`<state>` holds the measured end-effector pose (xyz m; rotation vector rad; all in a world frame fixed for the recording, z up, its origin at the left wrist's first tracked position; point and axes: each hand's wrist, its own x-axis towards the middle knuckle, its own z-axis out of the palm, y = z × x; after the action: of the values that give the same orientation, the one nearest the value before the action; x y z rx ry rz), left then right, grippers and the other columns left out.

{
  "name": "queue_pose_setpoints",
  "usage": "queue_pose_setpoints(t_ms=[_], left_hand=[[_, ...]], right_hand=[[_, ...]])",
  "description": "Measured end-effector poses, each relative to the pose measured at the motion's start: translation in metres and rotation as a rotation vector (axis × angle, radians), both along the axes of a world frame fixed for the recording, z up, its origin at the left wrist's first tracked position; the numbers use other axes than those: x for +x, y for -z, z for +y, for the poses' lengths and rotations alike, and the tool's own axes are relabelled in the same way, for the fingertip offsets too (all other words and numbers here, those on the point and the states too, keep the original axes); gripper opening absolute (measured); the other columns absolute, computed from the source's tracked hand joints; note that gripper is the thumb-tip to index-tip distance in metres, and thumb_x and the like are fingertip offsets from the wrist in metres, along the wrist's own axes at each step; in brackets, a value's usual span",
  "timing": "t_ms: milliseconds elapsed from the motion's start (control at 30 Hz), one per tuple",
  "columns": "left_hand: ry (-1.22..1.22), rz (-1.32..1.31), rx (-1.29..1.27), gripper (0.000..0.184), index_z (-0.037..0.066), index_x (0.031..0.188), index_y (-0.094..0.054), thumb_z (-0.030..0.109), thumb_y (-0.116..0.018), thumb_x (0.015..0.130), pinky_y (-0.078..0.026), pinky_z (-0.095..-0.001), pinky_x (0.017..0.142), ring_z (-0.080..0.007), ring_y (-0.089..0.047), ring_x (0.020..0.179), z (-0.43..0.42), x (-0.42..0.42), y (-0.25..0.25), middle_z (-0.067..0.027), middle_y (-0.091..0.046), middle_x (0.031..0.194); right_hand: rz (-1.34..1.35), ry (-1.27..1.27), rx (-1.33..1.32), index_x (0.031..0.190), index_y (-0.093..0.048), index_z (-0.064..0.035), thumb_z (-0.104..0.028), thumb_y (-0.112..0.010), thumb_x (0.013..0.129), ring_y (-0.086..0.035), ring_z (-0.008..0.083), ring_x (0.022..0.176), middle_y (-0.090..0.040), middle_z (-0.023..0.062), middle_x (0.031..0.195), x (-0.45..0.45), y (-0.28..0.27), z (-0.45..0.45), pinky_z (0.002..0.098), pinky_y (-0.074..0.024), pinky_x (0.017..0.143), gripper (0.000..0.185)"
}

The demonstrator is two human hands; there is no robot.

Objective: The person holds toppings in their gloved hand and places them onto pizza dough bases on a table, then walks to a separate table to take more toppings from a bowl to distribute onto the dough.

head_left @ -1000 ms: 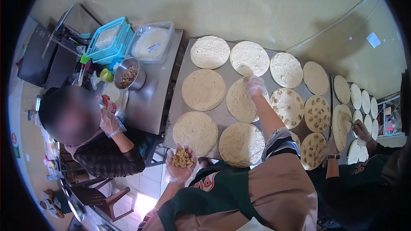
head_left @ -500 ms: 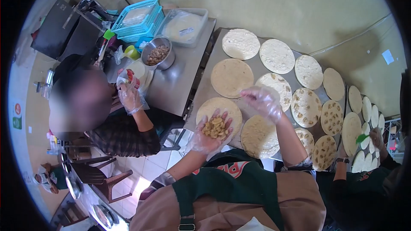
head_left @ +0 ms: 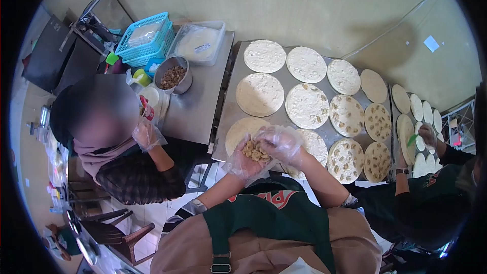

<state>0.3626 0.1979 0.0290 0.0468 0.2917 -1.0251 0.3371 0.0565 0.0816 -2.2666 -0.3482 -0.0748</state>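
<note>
My left hand (head_left: 243, 165), in a clear plastic glove, is cupped palm up around a heap of yellowish-brown slices (head_left: 256, 150) that look like mushrooms. My gloved right hand (head_left: 283, 144) reaches in from the right, its bent fingertips pinching at that heap. Under and behind my hands lies a plain flat pizza base (head_left: 243, 131), partly covered by them. Beyond it is another base (head_left: 259, 95) with a pale spread. To the right, a white-topped base (head_left: 307, 106) has slices along its right side, and a further base (head_left: 346, 115) carries slices across its top.
Rows of bases cover the metal table (head_left: 223, 147). On the left counter (head_left: 195, 116) stand a steel bowl (head_left: 183, 78) of brown chunks, blue baskets (head_left: 144, 43) and a clear tub (head_left: 218, 45). A co-worker (head_left: 139, 172) sits left; another person (head_left: 426, 193) works right, holding something green.
My right hand has come left and down from over the bases to the heap in my left palm. The view has shifted, and more slices show on the near right bases.
</note>
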Motion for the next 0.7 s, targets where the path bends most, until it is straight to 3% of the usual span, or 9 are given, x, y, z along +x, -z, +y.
queue_pose_setpoints(t_ms=[133,200,333,500,700], left_hand=[[0.017,-0.012,0.017,0.045,0.011,0.119,-0.042,0.039,-0.036,0.084,-0.030,-0.0435,0.094,-0.0256,-0.042,0.111,0.002,0.000,0.001,-0.0105,-0.045,0.120],[0.013,-0.003,0.038,0.044,0.012,0.117,-0.044,0.039,-0.035,0.084,-0.030,-0.0458,0.094,-0.0265,-0.041,0.112,0.000,-0.001,-0.005,-0.0102,-0.044,0.120],[0.025,0.040,0.022,0.042,0.013,0.115,-0.045,0.039,-0.036,0.084,-0.031,-0.0461,0.093,-0.0262,-0.042,0.110,-0.002,-0.001,-0.006,-0.0096,-0.045,0.119],[0.053,0.050,0.006,0.040,0.013,0.114,-0.047,0.037,-0.038,0.084,-0.037,-0.0448,0.085,-0.0245,-0.047,0.101,-0.001,-0.002,0.012,-0.0085,-0.047,0.116],[0.084,0.113,0.067,0.034,0.015,0.108,-0.052,0.034,-0.044,0.081,-0.040,-0.0412,0.077,-0.0227,-0.050,0.095,-0.001,-0.006,0.010,-0.0074,-0.052,0.108]], right_hand=[[0.107,0.148,0.137,0.088,-0.060,-0.0073,-0.012,-0.054,0.077,-0.057,0.0215,0.078,-0.058,0.0118,0.088,-0.008,0.005,-0.007,0.0292,-0.0453,0.067,0.014],[0.171,0.174,0.642,0.091,-0.059,-0.0052,-0.012,-0.054,0.079,-0.055,0.0163,0.081,-0.057,0.0078,0.091,-0.012,0.017,-0.007,0.0279,-0.0457,0.068,0.015],[0.342,0.282,0.791,0.096,-0.055,-0.0034,-0.011,-0.052,0.081,-0.053,0.0140,0.085,-0.055,0.0057,0.094,-0.022,0.007,-0.009,0.0279,-0.0459,0.069,0.017],[0.463,0.353,1.243,0.104,-0.048,-0.0046,-0.011,-0.055,0.079,-0.051,0.0147,0.088,-0.051,0.0072,0.098,-0.028,0.002,-0.010,0.0266,-0.0448,0.074,0.026],[0.344,0.304,1.018,0.103,-0.048,-0.0018,-0.006,-0.058,0.076,-0.052,0.0160,0.089,-0.050,0.0084,0.102,-0.030,0.025,-0.017,0.0305,-0.0466,0.077,0.029]])
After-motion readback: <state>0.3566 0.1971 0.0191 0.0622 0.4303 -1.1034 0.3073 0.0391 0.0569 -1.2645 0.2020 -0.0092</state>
